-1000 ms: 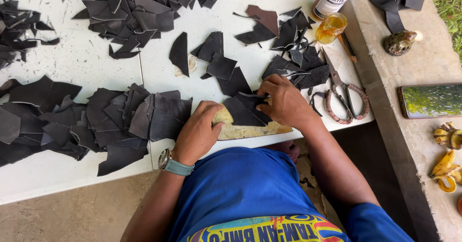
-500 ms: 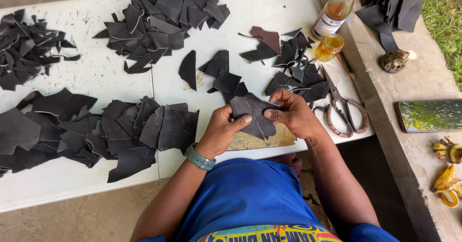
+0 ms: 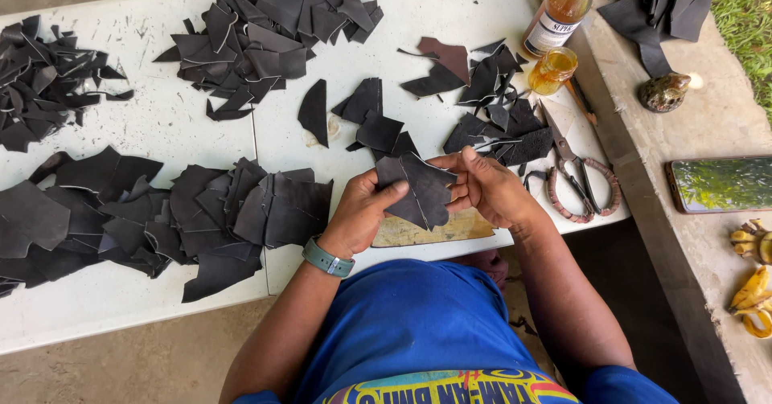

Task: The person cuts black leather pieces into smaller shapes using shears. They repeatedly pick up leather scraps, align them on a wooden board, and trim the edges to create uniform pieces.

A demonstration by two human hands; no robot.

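Both hands hold one dark leather piece [image 3: 418, 191] above the near edge of the white table [image 3: 161, 123]. My left hand [image 3: 360, 211] grips its left side, thumb on top. My right hand [image 3: 486, 188] pinches its right edge. Under the piece lies a tan wooden board [image 3: 450, 229]. A stack of similar dark cut pieces [image 3: 233, 211] sits just left of my left hand. Small loose pieces [image 3: 370, 118] lie right behind the held one.
More leather heaps lie at the far left [image 3: 48, 82], back centre [image 3: 265, 26] and right [image 3: 498, 106]. Scissors [image 3: 575, 175] rest by my right hand. A bottle [image 3: 555, 14] and amber glass [image 3: 553, 68] stand behind. A phone [image 3: 720, 183] and banana peels [image 3: 752, 275] lie on the concrete ledge.
A second ago both hands pressed down on leather on the board. They have since lifted one piece and now hold it up between them.
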